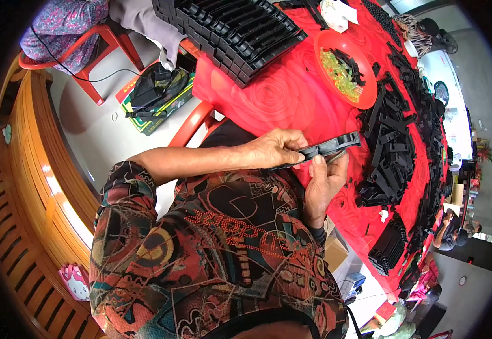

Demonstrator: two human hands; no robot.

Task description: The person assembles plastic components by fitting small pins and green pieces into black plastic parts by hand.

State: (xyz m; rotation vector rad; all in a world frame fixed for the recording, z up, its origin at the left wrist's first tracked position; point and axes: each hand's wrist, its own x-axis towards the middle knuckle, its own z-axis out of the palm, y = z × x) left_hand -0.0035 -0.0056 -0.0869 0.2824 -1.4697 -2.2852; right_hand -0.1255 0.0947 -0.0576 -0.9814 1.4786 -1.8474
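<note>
A long, narrow black plastic part (331, 147) is held in front of my chest, above the near edge of a table with a red rose-patterned cloth (268, 99). My left hand (271, 150) pinches its near end between thumb and fingers. From below, my right hand (326, 183) grips it around the middle, the thumb on the side facing me. Fingers partly cover the part, so its exact kind cannot be made out. Close to its far end lies a loose heap of similar black plastic parts (390, 152).
A tall stack of black parts (234, 34) stands at the table's far left. Beyond my hands sits a red bowl (365, 103) with yellow-green and black pieces. A red plastic chair (192, 124), a green box (144, 121) and a wooden bench (37, 186) are at left.
</note>
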